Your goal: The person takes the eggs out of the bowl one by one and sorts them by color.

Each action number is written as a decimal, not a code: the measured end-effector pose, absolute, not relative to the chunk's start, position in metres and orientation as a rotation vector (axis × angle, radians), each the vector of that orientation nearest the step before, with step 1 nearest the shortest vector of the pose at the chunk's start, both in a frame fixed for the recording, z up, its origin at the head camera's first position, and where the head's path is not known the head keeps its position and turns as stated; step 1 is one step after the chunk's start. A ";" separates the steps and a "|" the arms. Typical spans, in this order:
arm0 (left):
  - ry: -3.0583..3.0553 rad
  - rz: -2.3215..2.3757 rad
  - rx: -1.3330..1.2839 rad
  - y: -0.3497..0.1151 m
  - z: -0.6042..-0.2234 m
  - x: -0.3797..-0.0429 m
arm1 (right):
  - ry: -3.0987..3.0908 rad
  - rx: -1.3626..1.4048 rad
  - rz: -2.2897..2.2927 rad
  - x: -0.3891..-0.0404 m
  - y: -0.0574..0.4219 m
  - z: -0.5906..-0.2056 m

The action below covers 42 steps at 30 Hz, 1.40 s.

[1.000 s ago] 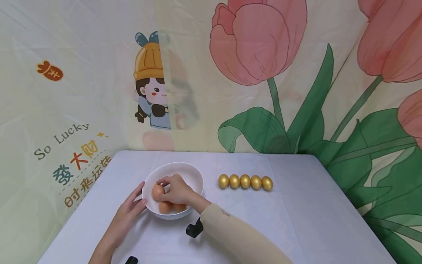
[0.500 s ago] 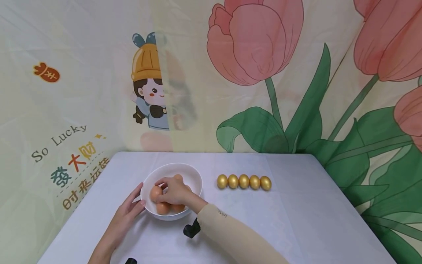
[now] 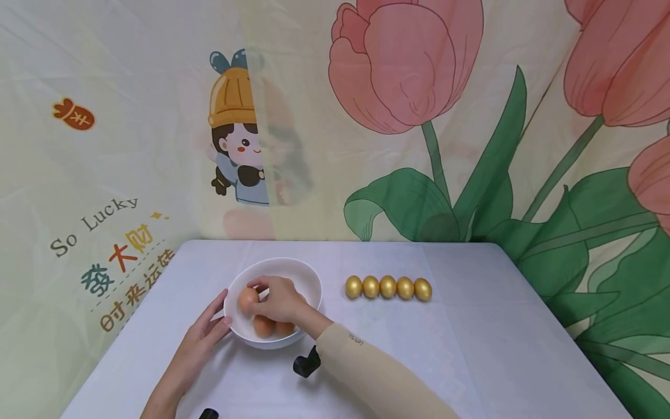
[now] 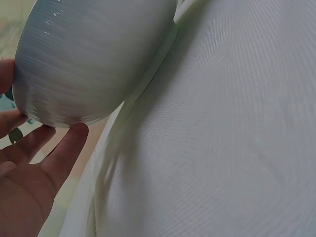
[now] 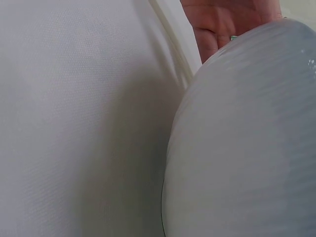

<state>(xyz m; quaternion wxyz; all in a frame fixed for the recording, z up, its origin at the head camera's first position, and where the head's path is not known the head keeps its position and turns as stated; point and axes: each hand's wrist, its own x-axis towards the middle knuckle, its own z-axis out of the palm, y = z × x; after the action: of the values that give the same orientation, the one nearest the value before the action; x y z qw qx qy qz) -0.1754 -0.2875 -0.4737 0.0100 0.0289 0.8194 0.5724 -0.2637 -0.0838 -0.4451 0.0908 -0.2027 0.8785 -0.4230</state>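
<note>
A: Start close to you. What is your left hand (image 3: 200, 338) doing?

B: Your fingers are spread against the near-left side of the white bowl (image 3: 306, 280), touching its outside by the rim. The bowl stands on the table (image 3: 513, 361) and looks smooth and stiff; I'd expect it to slide under a sideways push, so light, even contact along that edge suits you.

A: And your right hand (image 3: 282, 299)?

B: It is inside the bowl, narrowed, with your thumb and fingers pinching a brown egg (image 3: 247, 301) near the left wall. Whether that egg is resting on the bowl or held just off it, you can't tell from here; your wrist view shows mostly the bowl's outside.

A: How should you expect it to handle?

B: Light, hard and a bit slippery, I'd judge, and fragile if it is a real egg. Take it round its widest part with soft fingertips, and mind the other brown eggs (image 3: 263, 327) beneath your palm; a knock could crack a shell.

A: Farther off?

B: Five golden eggs (image 3: 388, 287) sit in a row to the bowl's right, with the tulip backdrop (image 3: 413, 70) behind.
</note>
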 end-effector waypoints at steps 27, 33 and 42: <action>2.553 1.776 0.045 -0.286 -0.472 -0.177 | 2.311 -0.643 -1.622 -0.255 -0.036 -0.428; 2.543 1.776 0.031 -0.286 -0.472 -0.177 | 2.326 -0.694 -1.616 -0.249 -0.019 -0.425; 2.553 1.791 0.042 -0.285 -0.471 -0.177 | 2.308 -0.675 -1.629 -0.240 -0.001 -0.422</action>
<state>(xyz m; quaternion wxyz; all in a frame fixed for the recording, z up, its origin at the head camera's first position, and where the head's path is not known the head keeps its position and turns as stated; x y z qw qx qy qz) -0.1766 -0.2852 -0.4713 0.0113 0.0135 0.8185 0.5742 -0.2402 -0.0005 -0.4216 0.1182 -0.2308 0.7891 -0.5568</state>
